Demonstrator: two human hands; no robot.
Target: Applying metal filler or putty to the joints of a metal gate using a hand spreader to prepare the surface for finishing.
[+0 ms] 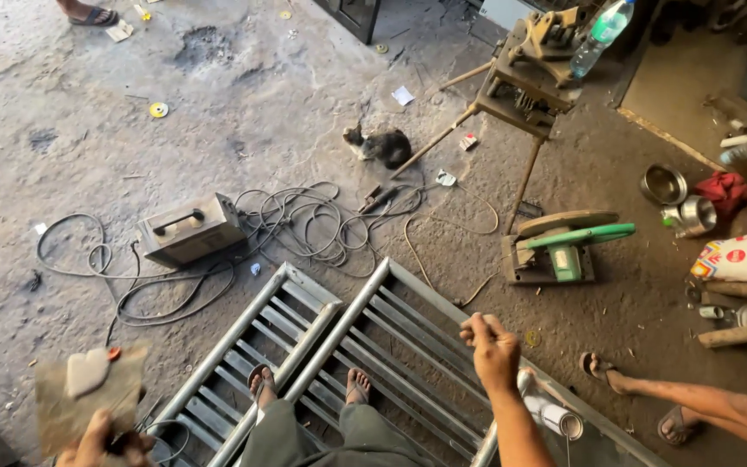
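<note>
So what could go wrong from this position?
The person's bare feet stand on the slatted metal frame, so a toe could slip between bars. Loose cables from the welding machine could snag a foot. The cat lies close to the cables and might wander underfoot.

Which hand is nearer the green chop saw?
Right. The right hand is raised just below and left of the green chop saw; the left hand, holding a flat board, is far off at bottom left.

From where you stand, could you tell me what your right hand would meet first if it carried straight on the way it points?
Probably the cut-off saw on the floor: the right hand, a closed fist, points up-frame. Depth is unclear, so it might pass above it.
</note>
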